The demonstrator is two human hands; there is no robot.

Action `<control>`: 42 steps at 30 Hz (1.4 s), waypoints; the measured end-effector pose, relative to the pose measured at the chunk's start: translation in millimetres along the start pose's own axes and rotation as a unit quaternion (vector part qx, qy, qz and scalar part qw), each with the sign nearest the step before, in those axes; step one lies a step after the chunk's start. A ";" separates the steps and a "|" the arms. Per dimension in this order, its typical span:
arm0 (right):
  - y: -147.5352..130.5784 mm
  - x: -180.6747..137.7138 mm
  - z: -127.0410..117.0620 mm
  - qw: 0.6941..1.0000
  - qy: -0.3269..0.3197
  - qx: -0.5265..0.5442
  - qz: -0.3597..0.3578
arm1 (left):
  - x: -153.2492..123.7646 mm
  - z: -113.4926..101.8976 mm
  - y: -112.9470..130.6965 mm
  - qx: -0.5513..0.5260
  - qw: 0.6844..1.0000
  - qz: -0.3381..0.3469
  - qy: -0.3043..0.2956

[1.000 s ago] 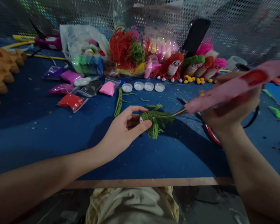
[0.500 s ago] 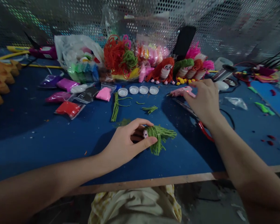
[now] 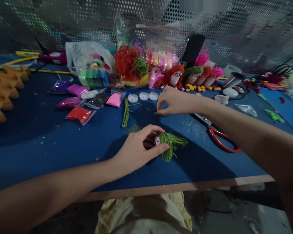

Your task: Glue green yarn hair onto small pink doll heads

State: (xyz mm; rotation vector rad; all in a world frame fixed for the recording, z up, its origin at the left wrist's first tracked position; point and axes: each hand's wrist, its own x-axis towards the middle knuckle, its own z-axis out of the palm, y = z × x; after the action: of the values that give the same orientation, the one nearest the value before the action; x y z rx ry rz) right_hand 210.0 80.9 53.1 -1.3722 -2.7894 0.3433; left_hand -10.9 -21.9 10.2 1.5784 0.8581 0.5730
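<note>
My left hand [image 3: 139, 149] is closed round a small doll with green yarn hair [image 3: 169, 144], pressing it on the blue table [image 3: 51, 136]; thumb and forefinger pinch its head. My right hand [image 3: 177, 100] reaches across further back, fingers curled down in a pinch over a small tuft of green yarn [image 3: 160, 113] lying on the table. Whether the tuft is lifted I cannot tell. A longer bundle of green yarn strands [image 3: 125, 112] lies left of it.
Red-handled scissors [image 3: 218, 136] lie right of the doll. White caps [image 3: 143, 96], clay packets [image 3: 79, 114], a yarn pile [image 3: 130, 61], finished yarn dolls [image 3: 195, 74] and a plastic bag [image 3: 88, 63] line the back. The table's wooden front edge [image 3: 175, 188] is near me.
My right hand set the pink glue gun down at the back right, then moved left to the green yarn tuft. My left hand kept holding the doll.
</note>
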 end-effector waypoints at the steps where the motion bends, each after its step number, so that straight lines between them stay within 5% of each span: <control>1: 0.6 0.8 -4.1 1.000 -0.007 0.025 0.015 | 0.1 -0.4 0.2 0.000 1.000 -0.002 -0.001; 16: -20.9 -25.7 -11.0 0.923 0.019 0.367 0.114 | 10.4 -8.3 -1.6 -0.029 0.999 -0.028 -0.011; 20: -27.9 -31.2 -24.8 0.933 0.093 0.323 0.125 | 11.2 -9.6 -1.7 -0.054 0.998 -0.028 -0.032; 24: -45.0 -54.1 -36.0 0.921 0.188 0.314 0.133 | 11.5 -6.9 -2.7 -0.097 0.994 -0.037 0.018; 30: -84.5 -95.5 -2.0 0.895 0.385 0.197 0.113 | 14.7 -4.2 -6.6 -0.098 0.992 -0.006 0.075; 35: -93.9 -107.0 34.0 0.903 0.392 0.119 0.127 | 14.4 -3.7 -5.5 -0.105 0.993 0.004 0.048; 42: -94.7 -120.4 41.3 0.928 0.369 0.026 0.038 | 11.8 -4.3 -3.3 -0.100 0.994 -0.012 0.039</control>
State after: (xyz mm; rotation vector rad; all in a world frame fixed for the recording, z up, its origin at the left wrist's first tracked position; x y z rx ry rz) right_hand 205.6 -77.3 42.0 -1.2526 -2.0943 -0.0952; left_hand -7.7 -9.8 6.6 1.3699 0.8482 0.6860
